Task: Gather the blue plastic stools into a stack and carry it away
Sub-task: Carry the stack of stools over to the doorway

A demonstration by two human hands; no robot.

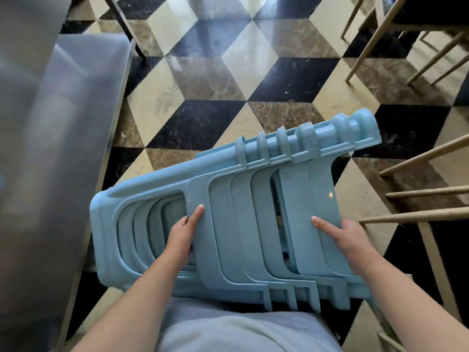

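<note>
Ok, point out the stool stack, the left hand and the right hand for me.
stool stack [253,199]: head view, on a leg panel midway along the stack.
left hand [181,236]: head view, on the back of the hand.
right hand [347,237]: head view, on the back of the hand.

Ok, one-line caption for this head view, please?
Both hands, left hand and right hand, carry a sideways stack of blue stools over a checkered floor.
</note>
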